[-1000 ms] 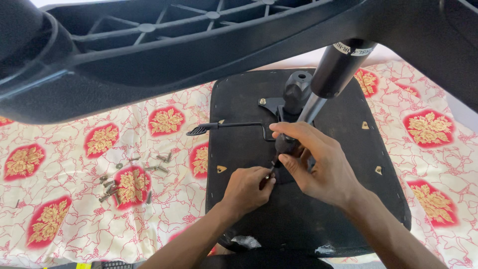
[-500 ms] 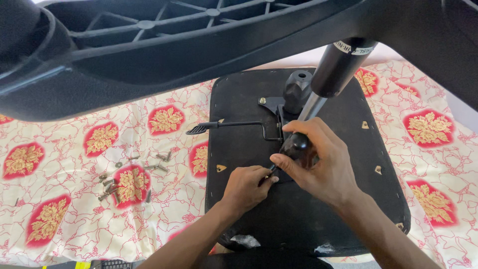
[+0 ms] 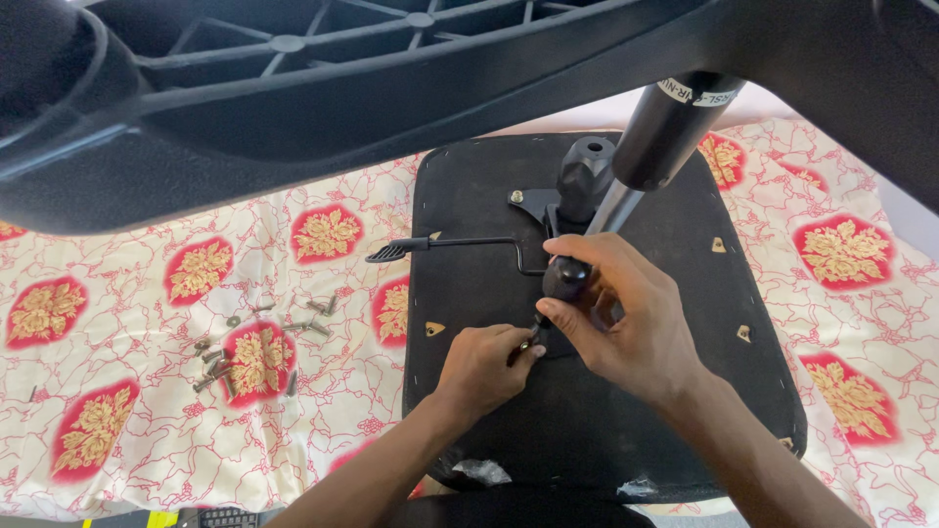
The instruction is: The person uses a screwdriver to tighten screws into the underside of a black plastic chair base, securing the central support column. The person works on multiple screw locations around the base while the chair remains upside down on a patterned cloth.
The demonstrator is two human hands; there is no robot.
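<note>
An upturned black chair seat (image 3: 685, 215) lies on a patterned cloth. Its metal mechanism plate carries a black knob (image 3: 585, 176), a gas cylinder (image 3: 655, 137) rising toward me, and a thin lever (image 3: 440, 244) pointing left. My right hand (image 3: 626, 323) is wrapped around the black handle of a screwdriver (image 3: 565, 279), its shaft pointing down at the plate's near edge. My left hand (image 3: 484, 367) pinches a small screw at the driver's tip.
The chair's black star base (image 3: 342, 88) looms across the top of the view. Several loose bolts and washers (image 3: 245, 342) lie on the red-and-cream cloth (image 3: 117, 411) to the left. A scrap of clear plastic (image 3: 479, 471) sits at the seat's near edge.
My right hand has lifted slightly and turned on the screwdriver handle. The left hand stays at the tip, barely shifted.
</note>
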